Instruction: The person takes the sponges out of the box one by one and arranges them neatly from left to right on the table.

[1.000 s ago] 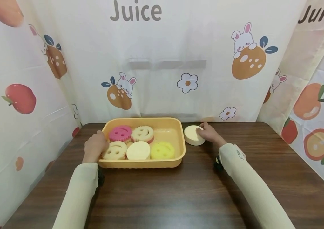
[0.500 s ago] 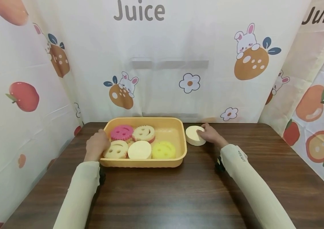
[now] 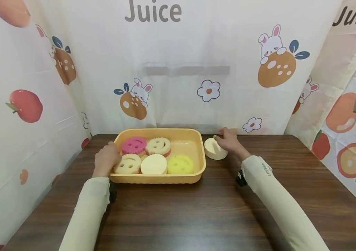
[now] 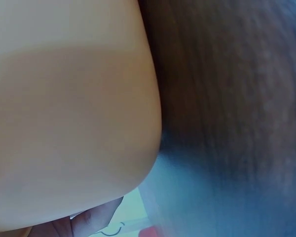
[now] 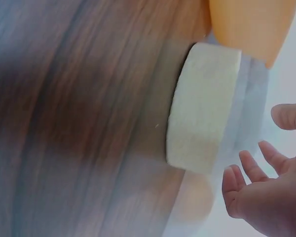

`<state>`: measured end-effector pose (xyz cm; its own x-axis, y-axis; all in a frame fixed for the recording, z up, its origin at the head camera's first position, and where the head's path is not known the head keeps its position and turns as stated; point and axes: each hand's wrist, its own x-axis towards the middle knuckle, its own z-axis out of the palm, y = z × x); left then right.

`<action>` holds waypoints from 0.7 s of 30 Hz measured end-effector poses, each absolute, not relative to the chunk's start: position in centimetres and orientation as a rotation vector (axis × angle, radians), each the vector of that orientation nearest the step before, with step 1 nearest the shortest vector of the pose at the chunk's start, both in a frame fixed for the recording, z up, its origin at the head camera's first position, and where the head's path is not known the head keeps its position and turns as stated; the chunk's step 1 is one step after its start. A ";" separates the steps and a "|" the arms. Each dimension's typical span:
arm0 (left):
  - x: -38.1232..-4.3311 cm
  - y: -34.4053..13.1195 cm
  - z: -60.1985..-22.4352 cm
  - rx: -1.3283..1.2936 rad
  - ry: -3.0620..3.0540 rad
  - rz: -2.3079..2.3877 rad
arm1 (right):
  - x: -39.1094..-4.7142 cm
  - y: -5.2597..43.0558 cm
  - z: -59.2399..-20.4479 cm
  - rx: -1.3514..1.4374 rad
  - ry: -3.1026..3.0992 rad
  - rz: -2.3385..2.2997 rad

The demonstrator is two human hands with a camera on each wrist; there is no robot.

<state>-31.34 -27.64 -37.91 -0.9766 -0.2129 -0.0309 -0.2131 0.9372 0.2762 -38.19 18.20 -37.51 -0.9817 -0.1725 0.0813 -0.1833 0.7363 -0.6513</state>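
My left hand (image 3: 106, 159) grips the left rim of a yellow plastic tray (image 3: 156, 179); in the left wrist view the tray's outer wall (image 4: 79, 128) covers most of the frame, and the fingers (image 4: 96, 217) show below it. A thick, round cream sponge (image 3: 215, 150) lies flat on the table against the tray's right side. Just above its right edge is my right hand (image 3: 230, 142). The right wrist view shows this hand apart from the sponge (image 5: 203, 106), thumb and fingers spread loosely with nothing between them.
Inside the tray lie a pink smiley sponge (image 3: 134, 145), two cream smiley sponges (image 3: 158, 145), a plain cream round one (image 3: 154, 164) and a yellow smiley one (image 3: 180, 164). Behind the dark wooden table (image 3: 178, 212) hangs a printed white curtain (image 3: 178, 104).
My right hand has let go of the round cream sponge and lifted slightly up and away from it. The left hand and the tray stay in place.
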 end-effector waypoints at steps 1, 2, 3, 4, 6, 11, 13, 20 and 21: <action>-31.3 -27.7 -37.9 -0.340 3.091 0.440 | -38.1 18.0 -37.3 0.308 -2.912 1.108; -31.3 -27.7 -37.8 -0.339 3.091 0.441 | -38.1 17.8 -37.1 0.320 -2.907 1.125; -31.3 -27.8 -37.8 -0.340 3.092 0.442 | -38.0 17.6 -37.0 0.333 -2.901 1.142; -31.3 -27.8 -37.7 -0.343 3.093 0.442 | -38.0 17.4 -36.8 0.344 -2.897 1.147; -31.3 -27.9 -37.7 -0.344 3.093 0.443 | -38.0 17.1 -36.6 0.359 -2.885 1.169; -31.4 -28.0 -37.7 -0.342 3.089 0.449 | -38.3 16.5 -36.5 0.355 -2.861 1.207; -31.3 -27.9 -37.8 -0.342 3.084 0.448 | -38.3 16.2 -36.5 0.357 -2.854 1.222; -31.2 -27.7 -38.0 -0.345 3.086 0.449 | -37.7 15.0 -35.8 0.426 -2.834 1.229; -31.2 -27.7 -38.0 -0.346 3.089 0.449 | -37.6 14.8 -35.6 0.451 -2.828 1.228</action>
<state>-31.25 -27.74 -37.95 -0.9757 -0.2168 -0.0324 -0.2170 0.9348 0.2810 -37.60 14.80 -35.63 -0.9579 -0.2524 0.1371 -0.2725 0.6476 -0.7116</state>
